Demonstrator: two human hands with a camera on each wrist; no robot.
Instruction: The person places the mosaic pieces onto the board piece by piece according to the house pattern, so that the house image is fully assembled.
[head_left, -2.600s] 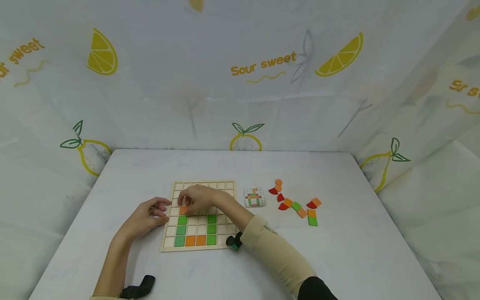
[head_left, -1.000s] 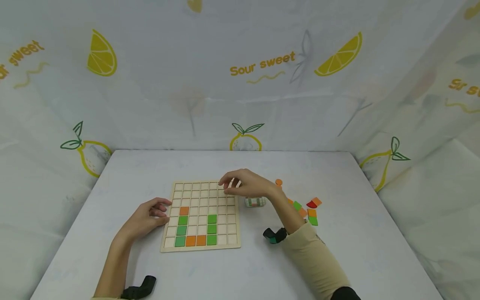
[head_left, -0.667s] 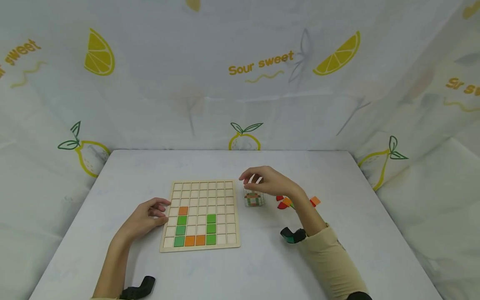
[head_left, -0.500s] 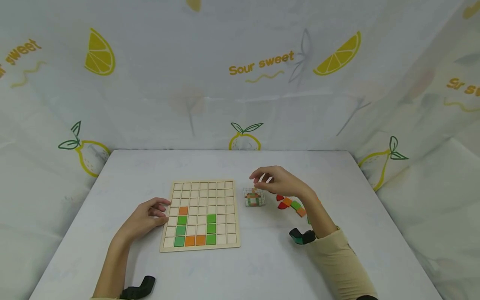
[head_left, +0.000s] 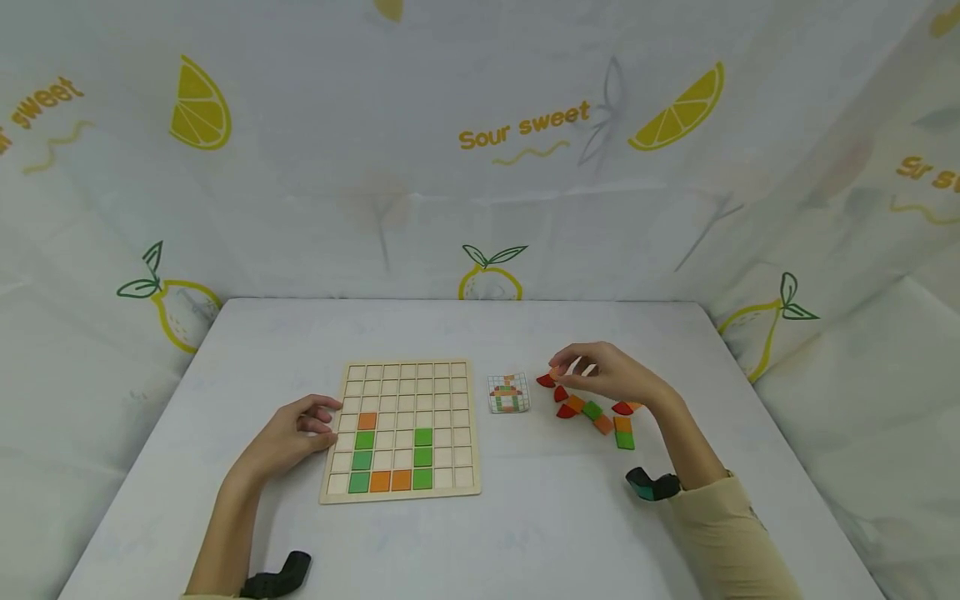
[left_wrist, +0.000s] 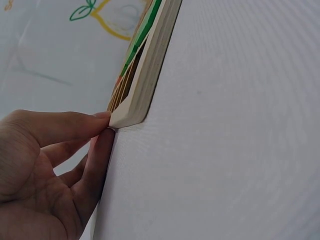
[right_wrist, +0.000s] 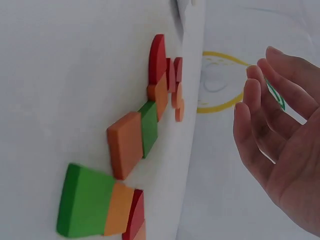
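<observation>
My left hand (head_left: 296, 433) rests at the left edge of the wooden grid board (head_left: 448, 417), thumb and fingertips touching its rim. In the left wrist view, the thumb tip meets the board's corner (left_wrist: 131, 114). Green and orange square tiles lie in the board: a green column on the left topped by an orange tile (head_left: 367, 421), another green column (head_left: 423, 457), and orange tiles along the bottom. My right hand (head_left: 603, 373) hovers over the loose pieces with relaxed fingers and holds nothing. Beneath its fingertips, an orange disc (head_left: 554, 374) shows partly, next to a red quarter-round piece (head_left: 545, 381).
A small pattern card (head_left: 509, 394) lies between board and loose pieces. Several orange, green and red pieces trail rightward, including a green square (head_left: 625, 440) and an orange square (right_wrist: 125, 142). A lemon-print curtain hangs behind the white table (head_left: 525, 533).
My right hand left the board, where the upper-left orange tile now shows uncovered, and moved right past the card to the loose pieces. My left hand stays at the board's edge.
</observation>
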